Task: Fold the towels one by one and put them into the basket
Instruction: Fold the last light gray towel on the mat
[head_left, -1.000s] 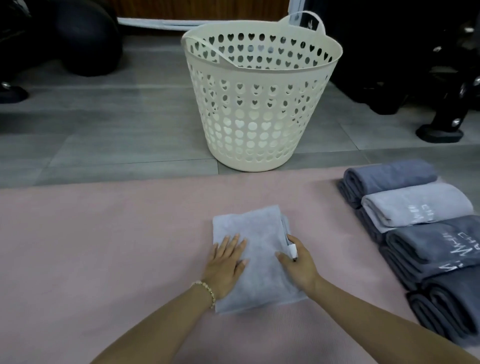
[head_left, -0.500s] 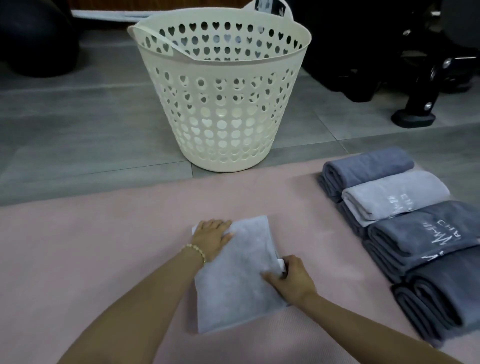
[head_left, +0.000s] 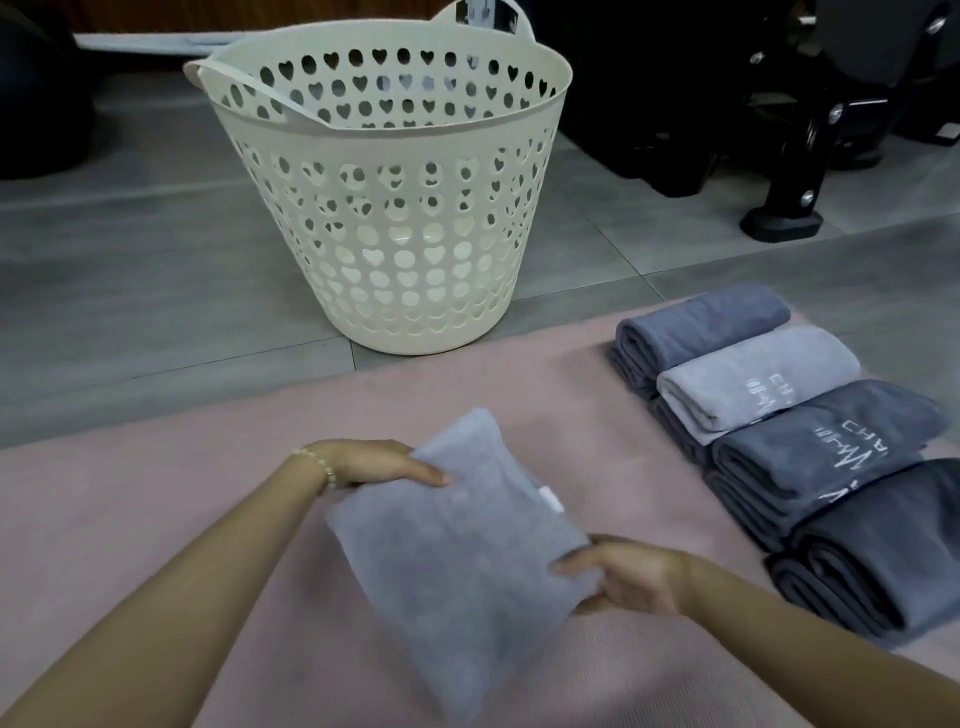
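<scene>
A folded light grey towel is lifted off the pink mat, tilted, between both my hands. My left hand grips its far left edge, thumb on top. My right hand grips its right edge, fingers curled under it. A cream plastic basket with heart-shaped holes stands upright on the grey floor just beyond the mat, ahead of the towel. What lies inside it I cannot tell.
Several folded grey towels lie in a row on the mat's right side. Black equipment with a stand sits at the back right. A dark round object is at the far left.
The towel lay flat on the mat under my hands; both hands took hold of its edges and raised it, turning it at an angle. The view moved closer to the basket.
</scene>
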